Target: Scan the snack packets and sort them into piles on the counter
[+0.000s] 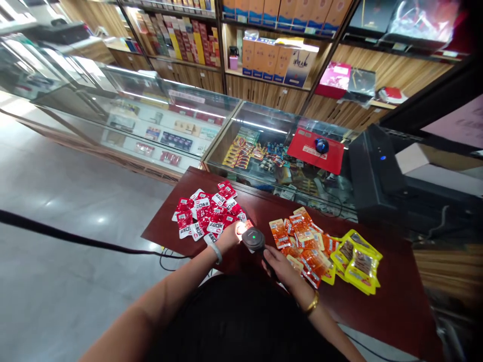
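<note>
My right hand [281,268] is wrapped round the handle of a black barcode scanner [253,238] whose green light is on. My left hand [231,235] holds a small snack packet [241,227] right in front of the scanner head, lit by its beam. To the left lies a pile of red and white snack packets [206,213] on the dark red table [388,296]. On the right lie orange packets [302,236] and yellow packets [356,261].
A glass display counter [264,151] with goods stands behind the table, bearing a red mat [315,151] with a dark round object. A black box-like device [372,173] stands at the right. Shelves of boxed goods [271,55] line the wall. A black cable [75,236] runs across the floor.
</note>
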A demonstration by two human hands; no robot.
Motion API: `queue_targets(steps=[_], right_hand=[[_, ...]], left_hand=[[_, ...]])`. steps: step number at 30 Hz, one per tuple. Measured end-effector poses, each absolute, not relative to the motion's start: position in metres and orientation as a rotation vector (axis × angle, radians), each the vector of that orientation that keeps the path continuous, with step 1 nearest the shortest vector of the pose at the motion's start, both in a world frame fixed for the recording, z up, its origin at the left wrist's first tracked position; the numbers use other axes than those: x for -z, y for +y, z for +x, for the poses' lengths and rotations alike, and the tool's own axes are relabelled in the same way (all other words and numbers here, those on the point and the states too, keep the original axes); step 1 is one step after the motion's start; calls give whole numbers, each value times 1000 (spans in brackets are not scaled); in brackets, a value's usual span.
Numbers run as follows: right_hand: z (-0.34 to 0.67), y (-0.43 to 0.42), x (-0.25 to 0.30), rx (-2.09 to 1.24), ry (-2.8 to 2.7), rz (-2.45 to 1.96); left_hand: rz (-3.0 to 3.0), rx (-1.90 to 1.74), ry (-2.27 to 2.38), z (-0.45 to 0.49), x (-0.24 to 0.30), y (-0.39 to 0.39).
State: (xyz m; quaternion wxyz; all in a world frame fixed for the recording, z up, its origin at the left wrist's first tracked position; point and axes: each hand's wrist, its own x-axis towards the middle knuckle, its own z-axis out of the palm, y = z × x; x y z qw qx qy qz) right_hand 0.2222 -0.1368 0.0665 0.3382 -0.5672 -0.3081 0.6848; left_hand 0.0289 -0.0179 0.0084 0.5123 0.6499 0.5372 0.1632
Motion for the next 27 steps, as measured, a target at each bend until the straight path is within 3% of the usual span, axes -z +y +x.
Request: queue_targets(steps=[10, 13, 17, 27], right_hand=[[240, -152, -74, -1662, -636, -1582], [255, -163, -69, -1608, -586, -1593], [278, -180, -63, -1502, -554, -1610], [317, -191, -52, -1350, -323, -1566]], left_hand=[[1482, -469, 1850, -37, -10, 45], [1621, -332, 2027, -48, -17, 62], [1968, -432, 2244, -17, -30, 63], [2535, 61, 947, 175, -8, 20]])
